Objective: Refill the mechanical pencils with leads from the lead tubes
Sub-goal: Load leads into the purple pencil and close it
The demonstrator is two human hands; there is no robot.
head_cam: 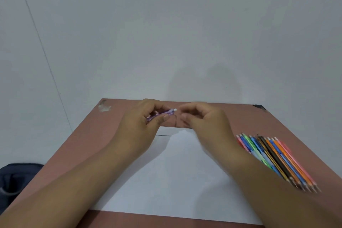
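Observation:
My left hand (142, 118) grips a purple see-through mechanical pencil (167, 112) above the far part of the table, its white eraser end pointing right. My right hand (201, 116) hovers just right of that end with fingers curled toward the thumb; whether it pinches a lead or a cap is too blurred to tell. A row of several coloured mechanical pencils (275, 159) lies on the table at the right, partly hidden behind my right forearm. A thin dark lead (163, 135) lies on the white sheet below my left hand.
A white paper sheet (172, 177) covers the middle of the reddish-brown table (88, 135). The table's far edge meets a pale wall. A dark blue bag (16, 177) sits on the floor at the left.

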